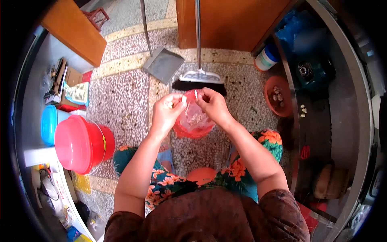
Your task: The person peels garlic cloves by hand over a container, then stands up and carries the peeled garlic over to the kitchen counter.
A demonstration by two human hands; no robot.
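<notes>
Over a red basin [194, 131] lined with a clear plastic bag [193, 115], both my hands are raised close together. My left hand [169, 111] is closed round small pale pieces that look like garlic cloves [171, 105]. The fingers of my right hand [212, 105] pinch a small whitish bit [196, 94], perhaps peel. A narrow gap separates the two hands. Pale scraps lie in the bag below. To the right, an orange bowl [278, 103] holds several whole bulbs [277, 94], and a few pale cloves [303, 111] lie on the dark shelf beside it.
A broom [200, 76] and a grey dustpan [164, 64] stand just beyond the basin. At the left is a red lidded bucket [80, 143] by a blue-lidded tub [49, 125]. A white jar [266, 58] and a red-handled item [305, 152] are at the right.
</notes>
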